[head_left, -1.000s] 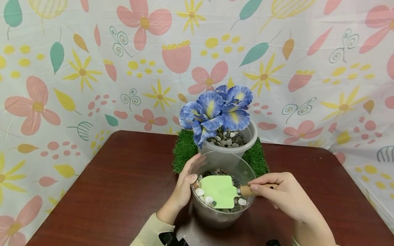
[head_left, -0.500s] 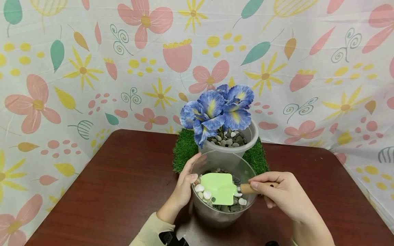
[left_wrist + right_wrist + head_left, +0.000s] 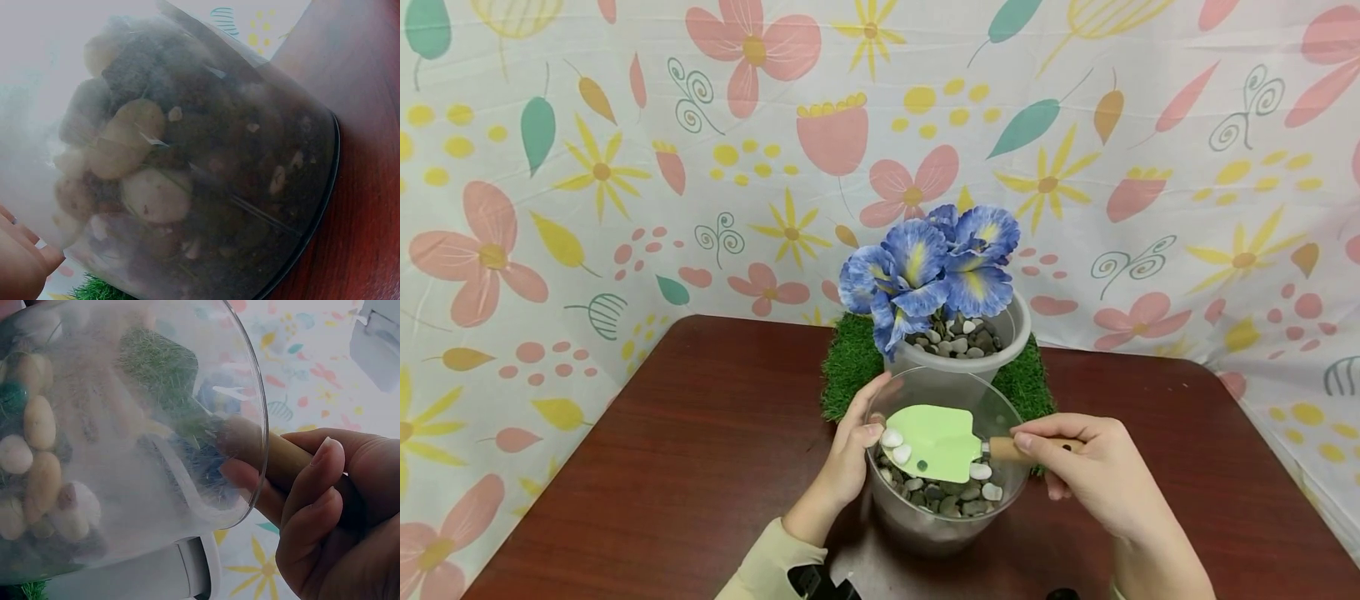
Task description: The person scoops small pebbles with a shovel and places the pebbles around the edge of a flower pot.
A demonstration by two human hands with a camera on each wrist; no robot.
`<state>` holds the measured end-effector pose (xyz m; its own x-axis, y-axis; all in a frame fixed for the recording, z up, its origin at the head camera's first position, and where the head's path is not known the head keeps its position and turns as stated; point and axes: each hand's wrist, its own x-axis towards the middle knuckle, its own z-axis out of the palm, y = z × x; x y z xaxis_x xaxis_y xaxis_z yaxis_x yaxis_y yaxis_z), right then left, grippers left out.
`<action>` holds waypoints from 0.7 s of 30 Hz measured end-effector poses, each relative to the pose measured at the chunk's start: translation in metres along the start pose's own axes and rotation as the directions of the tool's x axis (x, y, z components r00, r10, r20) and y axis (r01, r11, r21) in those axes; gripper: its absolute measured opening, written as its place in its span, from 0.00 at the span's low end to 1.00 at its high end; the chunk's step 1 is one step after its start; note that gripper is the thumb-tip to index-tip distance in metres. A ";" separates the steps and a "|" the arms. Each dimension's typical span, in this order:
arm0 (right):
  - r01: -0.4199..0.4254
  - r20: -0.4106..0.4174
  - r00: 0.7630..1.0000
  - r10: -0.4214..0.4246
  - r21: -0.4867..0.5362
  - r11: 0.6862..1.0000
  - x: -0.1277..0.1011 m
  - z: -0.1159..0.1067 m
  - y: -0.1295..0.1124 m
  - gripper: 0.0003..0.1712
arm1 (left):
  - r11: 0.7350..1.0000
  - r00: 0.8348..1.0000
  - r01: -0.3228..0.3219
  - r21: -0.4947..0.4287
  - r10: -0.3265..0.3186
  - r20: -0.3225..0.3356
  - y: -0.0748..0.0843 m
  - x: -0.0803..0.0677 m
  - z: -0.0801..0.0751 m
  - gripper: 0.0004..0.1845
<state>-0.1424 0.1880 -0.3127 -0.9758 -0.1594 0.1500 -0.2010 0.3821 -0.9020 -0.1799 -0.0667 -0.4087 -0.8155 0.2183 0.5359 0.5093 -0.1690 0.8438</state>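
My right hand (image 3: 1086, 467) grips the wooden handle of a light-green garden trowel (image 3: 936, 437). Its blade lies level inside a clear plastic pot (image 3: 917, 529), above the pebbles (image 3: 951, 497). Two white stones (image 3: 897, 447) and a small dark green one (image 3: 922, 466) are on the blade, toward its tip. My left hand (image 3: 846, 458) holds the pot's left side, thumb at the rim and fingers along the outside. Through the pot's cloudy wall, stones (image 3: 156, 194) over dark soil (image 3: 231, 169) show in the left wrist view.
Right behind the clear pot stands a white flowerpot (image 3: 1018, 329) with blue irises (image 3: 925, 267) and grey pebbles. Beneath it lies a square of artificial grass (image 3: 850, 375). The dark red-brown table (image 3: 715, 450) meets a flower-printed cloth (image 3: 760, 167) at the back.
The trowel has risen from the pebbles and shifted slightly away from me, now with white stones lying on its blade. More of the pebbles below show. My left hand keeps its place.
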 end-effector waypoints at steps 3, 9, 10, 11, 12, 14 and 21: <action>0.001 -0.026 1.000 -0.002 -0.005 1.000 0.000 0.000 0.000 0.12 | 1.000 1.000 -0.005 0.000 0.005 -0.002 0.000 0.001 0.000 0.31; 0.002 -0.059 0.998 -0.003 -0.009 1.000 0.001 -0.002 0.001 0.12 | 1.000 1.000 -0.008 0.022 0.008 0.002 -0.001 0.001 0.000 0.31; 0.002 -0.063 0.998 -0.002 -0.007 1.000 0.002 -0.002 0.002 0.12 | 1.000 1.000 -0.008 0.023 0.008 0.005 -0.001 0.000 0.000 0.31; 0.001 -0.068 0.998 -0.001 -0.003 1.000 0.002 -0.003 0.002 0.12 | 1.000 1.000 -0.005 0.023 0.005 0.006 -0.001 0.000 -0.001 0.31; 0.003 -0.073 0.997 -0.002 0.003 1.000 0.002 -0.003 0.003 0.12 | 0.999 1.000 -0.001 0.033 0.001 0.004 -0.001 0.000 -0.001 0.31; 0.004 -0.082 0.997 -0.002 0.022 1.000 0.003 -0.004 0.004 0.12 | 0.999 1.000 0.010 0.050 -0.010 -0.002 0.000 -0.001 -0.001 0.32; 0.008 -0.080 0.997 -0.002 0.066 0.998 0.005 -0.005 0.005 0.11 | 0.996 0.999 0.048 0.078 -0.046 -0.019 0.000 -0.001 -0.001 0.32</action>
<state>-0.1485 0.1933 -0.3145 -0.9791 -0.0870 0.1839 -0.2023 0.3201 -0.9255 -0.1793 -0.0681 -0.4090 -0.8434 0.2075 0.4956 0.4896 -0.0831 0.8680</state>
